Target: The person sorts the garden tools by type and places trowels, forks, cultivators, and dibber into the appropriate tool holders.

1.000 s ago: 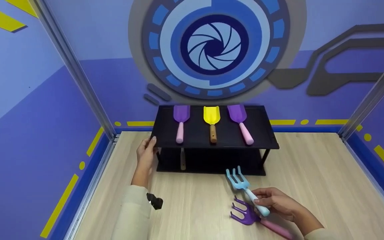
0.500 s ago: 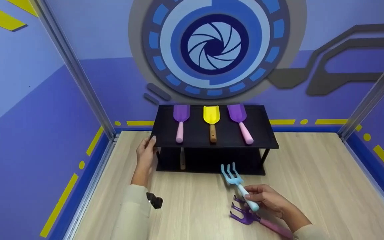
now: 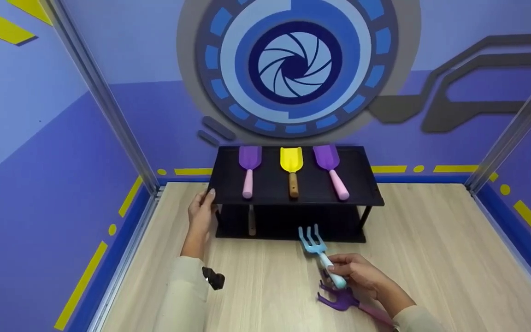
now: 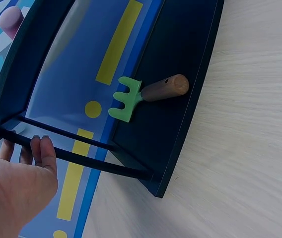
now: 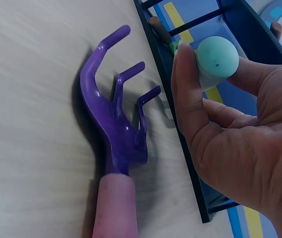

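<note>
My right hand (image 3: pixel 357 273) pinches the pale handle of a light blue hand fork (image 3: pixel 314 246), its tines pointing at the front of the black two-tier shelf (image 3: pixel 270 191). Beneath that hand lies a purple hand rake (image 3: pixel 341 300) with a pink handle, resting on the table and partly covered in the head view. My left hand (image 3: pixel 202 213) grips the left end of the shelf's upper tier, thumb on top. On the lower tier lies a green hand fork (image 4: pixel 127 101) with a brown handle. In the right wrist view, the held fork's rounded handle end (image 5: pixel 217 57) faces the camera.
On the upper tier lie a purple scoop (image 3: pixel 250 159) at left, a yellow scoop (image 3: pixel 292 160) in the middle and another purple scoop (image 3: pixel 327 159) at right. Printed panels (image 3: pixel 155 115) and metal posts (image 3: pixel 104 97) border the wooden table (image 3: pixel 256 286).
My right hand has carried the light blue fork to the left and slightly up, along the shelf's front. The left hand keeps its place on the shelf.
</note>
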Action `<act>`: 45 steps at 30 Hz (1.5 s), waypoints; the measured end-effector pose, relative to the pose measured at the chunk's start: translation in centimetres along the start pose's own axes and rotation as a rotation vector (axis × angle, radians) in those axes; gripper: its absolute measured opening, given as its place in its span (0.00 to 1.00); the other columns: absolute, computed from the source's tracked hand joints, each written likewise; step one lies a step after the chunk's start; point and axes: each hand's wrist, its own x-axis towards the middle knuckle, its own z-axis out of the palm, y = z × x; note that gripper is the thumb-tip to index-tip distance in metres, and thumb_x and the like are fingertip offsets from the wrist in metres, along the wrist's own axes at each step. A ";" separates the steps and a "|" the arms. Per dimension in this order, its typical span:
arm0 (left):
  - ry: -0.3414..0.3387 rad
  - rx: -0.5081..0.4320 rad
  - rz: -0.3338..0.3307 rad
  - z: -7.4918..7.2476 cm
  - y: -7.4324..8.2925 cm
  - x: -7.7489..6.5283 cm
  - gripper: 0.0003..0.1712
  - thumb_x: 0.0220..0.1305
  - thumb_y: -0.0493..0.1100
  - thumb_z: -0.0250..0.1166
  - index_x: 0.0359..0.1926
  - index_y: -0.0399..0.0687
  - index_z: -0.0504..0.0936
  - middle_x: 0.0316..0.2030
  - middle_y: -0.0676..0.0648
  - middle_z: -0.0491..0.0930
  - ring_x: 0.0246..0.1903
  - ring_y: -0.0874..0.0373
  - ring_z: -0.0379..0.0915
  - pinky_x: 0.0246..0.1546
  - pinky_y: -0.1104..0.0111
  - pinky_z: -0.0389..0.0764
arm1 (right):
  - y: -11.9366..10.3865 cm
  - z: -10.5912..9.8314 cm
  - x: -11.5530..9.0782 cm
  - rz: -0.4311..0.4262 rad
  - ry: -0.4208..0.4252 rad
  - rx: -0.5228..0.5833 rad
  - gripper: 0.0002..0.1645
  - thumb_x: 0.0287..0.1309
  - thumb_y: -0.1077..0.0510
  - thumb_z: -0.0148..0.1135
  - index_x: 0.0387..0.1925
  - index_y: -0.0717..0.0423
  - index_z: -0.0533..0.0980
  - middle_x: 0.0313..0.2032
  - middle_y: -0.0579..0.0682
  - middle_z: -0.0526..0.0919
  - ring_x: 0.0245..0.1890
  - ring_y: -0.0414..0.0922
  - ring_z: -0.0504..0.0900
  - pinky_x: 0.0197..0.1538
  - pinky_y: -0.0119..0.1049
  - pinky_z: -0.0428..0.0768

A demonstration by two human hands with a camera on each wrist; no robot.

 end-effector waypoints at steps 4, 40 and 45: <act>-0.002 -0.015 -0.004 -0.1 0.0 -0.1 0.26 0.82 0.52 0.60 0.69 0.41 0.76 0.49 0.55 0.78 0.48 0.63 0.75 0.72 0.51 0.73 | -0.1 0.5 0.4 0.005 0.022 -0.006 0.42 0.73 0.56 0.65 0.74 0.79 0.61 0.48 0.53 0.88 0.44 0.41 0.89 0.44 0.31 0.87; 0.007 0.006 0.025 0.2 -0.1 -0.2 0.23 0.81 0.51 0.61 0.65 0.43 0.79 0.48 0.54 0.80 0.48 0.62 0.76 0.70 0.52 0.75 | -0.6 2.9 2.2 -0.014 0.028 -0.023 0.46 0.72 0.53 0.67 0.77 0.77 0.59 0.57 0.59 0.82 0.52 0.46 0.85 0.53 0.35 0.84; 0.008 0.002 0.026 0.1 -0.2 -0.2 0.23 0.81 0.52 0.61 0.66 0.43 0.78 0.47 0.54 0.80 0.48 0.62 0.76 0.70 0.52 0.75 | -0.6 3.0 2.2 -0.013 0.024 -0.009 0.47 0.71 0.53 0.68 0.77 0.77 0.58 0.56 0.58 0.83 0.51 0.46 0.85 0.54 0.35 0.84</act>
